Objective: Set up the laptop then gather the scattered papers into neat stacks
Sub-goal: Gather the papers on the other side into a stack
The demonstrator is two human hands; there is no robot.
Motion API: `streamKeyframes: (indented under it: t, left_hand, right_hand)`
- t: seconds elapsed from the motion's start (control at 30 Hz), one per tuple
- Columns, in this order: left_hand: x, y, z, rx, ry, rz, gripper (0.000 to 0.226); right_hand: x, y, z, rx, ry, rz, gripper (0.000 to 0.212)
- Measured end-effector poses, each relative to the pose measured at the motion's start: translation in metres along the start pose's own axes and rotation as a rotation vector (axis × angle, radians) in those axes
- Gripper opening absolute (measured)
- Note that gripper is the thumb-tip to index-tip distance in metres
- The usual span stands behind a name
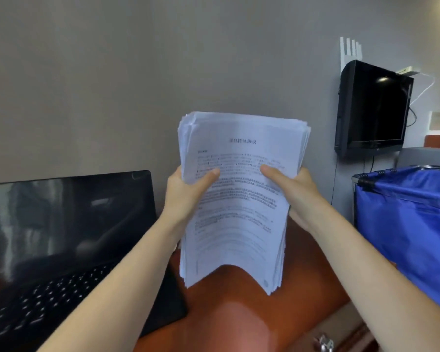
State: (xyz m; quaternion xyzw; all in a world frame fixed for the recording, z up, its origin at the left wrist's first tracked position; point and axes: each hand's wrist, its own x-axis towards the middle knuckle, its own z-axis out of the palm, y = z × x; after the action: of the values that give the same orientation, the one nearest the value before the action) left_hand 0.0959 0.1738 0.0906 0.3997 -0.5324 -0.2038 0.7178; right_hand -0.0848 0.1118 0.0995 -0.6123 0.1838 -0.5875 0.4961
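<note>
Laptop (69, 240) stands open at lower left, setup apparently done. Both hands, left hand (186, 191) and right hand (296, 194), grasp 1 gathered paper stack (239, 207) mid-frame; squaring and setting down remain.

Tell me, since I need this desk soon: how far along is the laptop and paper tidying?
Done: the laptop stands open on the desk, screen dark. In hand: the left hand and right hand grip one thick paper stack upright above the desk, its edges uneven and its bottom bowed. Left: squaring it and laying it down. No loose sheets show in view.
</note>
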Motion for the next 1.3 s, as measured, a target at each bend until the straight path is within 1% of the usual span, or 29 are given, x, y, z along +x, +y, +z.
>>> streamKeyframes:
  t: [0.07,0.1,0.13,0.2,0.23,0.3,0.33,0.37,0.43,0.5,0.53,0.67,0.77,0.8,0.9,0.97,1.07,1.23,1.3]
  left_hand:
    - [-0.006,-0.023,0.0,-0.039,-0.025,-0.122,0.022]
    - [-0.012,-0.039,-0.002,-0.043,-0.029,-0.179,0.022]
    - [-0.019,-0.054,-0.005,-0.041,-0.026,-0.218,0.023]
    - [-0.027,-0.075,-0.008,-0.044,0.001,-0.253,0.026]
    - [-0.028,-0.079,-0.009,-0.05,0.016,-0.257,0.026]
    - [-0.022,-0.079,-0.009,-0.06,0.013,-0.26,0.021]
    - [-0.019,-0.078,-0.009,-0.06,0.006,-0.264,0.019]
    - [-0.017,-0.078,-0.008,-0.064,0.003,-0.269,0.016]
    - [-0.018,-0.081,-0.008,-0.088,0.004,-0.284,0.014]
    - [-0.024,-0.086,-0.01,-0.137,-0.016,-0.315,0.017]
    - [-0.028,-0.089,-0.011,-0.158,-0.041,-0.335,0.021]
    - [-0.041,-0.097,-0.016,-0.12,-0.136,-0.429,0.039]
    - [-0.045,-0.094,-0.015,-0.034,-0.156,-0.427,0.033]
    - [-0.045,-0.089,-0.016,-0.007,-0.163,-0.427,0.029]
    - [-0.045,-0.074,-0.024,0.07,-0.166,-0.458,0.021]
    - [-0.047,-0.065,-0.033,0.102,-0.139,-0.487,0.021]
    - [-0.053,-0.05,-0.052,0.109,-0.053,-0.533,0.019]
    - [-0.072,-0.024,-0.092,0.17,0.104,-0.565,0.01]
    - [-0.083,-0.016,-0.11,0.248,0.183,-0.532,0.01]
  right_hand:
    - [-0.003,0.015,-0.004,-0.011,-0.088,0.091,0.018]
    - [-0.008,0.027,-0.008,-0.006,-0.098,0.136,0.023]
    - [-0.011,0.04,-0.014,0.011,-0.092,0.176,0.034]
    - [-0.018,0.06,-0.025,0.024,-0.068,0.239,0.073]
    - [-0.018,0.066,-0.03,0.017,-0.043,0.254,0.088]
    - [-0.012,0.071,-0.039,-0.01,0.023,0.25,0.103]
    - [-0.009,0.072,-0.043,-0.015,0.049,0.242,0.106]
    - [-0.007,0.072,-0.045,-0.016,0.06,0.233,0.104]
    - [-0.008,0.076,-0.05,-0.001,0.018,0.228,0.092]
    - [-0.018,0.085,-0.052,0.002,-0.053,0.263,0.08]
    - [-0.023,0.092,-0.055,0.007,-0.092,0.285,0.077]
    - [-0.035,0.105,-0.06,0.054,-0.191,0.361,0.073]
    - [-0.03,0.098,-0.059,0.0,-0.147,0.347,0.071]
    - [-0.027,0.096,-0.058,-0.039,-0.126,0.354,0.066]
    - [-0.024,0.094,-0.052,-0.128,-0.094,0.413,0.033]
    - [-0.024,0.093,-0.043,-0.143,-0.101,0.453,0.024]
    - [-0.023,0.091,-0.023,-0.141,-0.178,0.488,0.015]
    - [-0.024,0.093,0.023,-0.149,-0.264,0.527,0.024]
    - [-0.03,0.096,0.045,-0.126,-0.317,0.568,0.019]
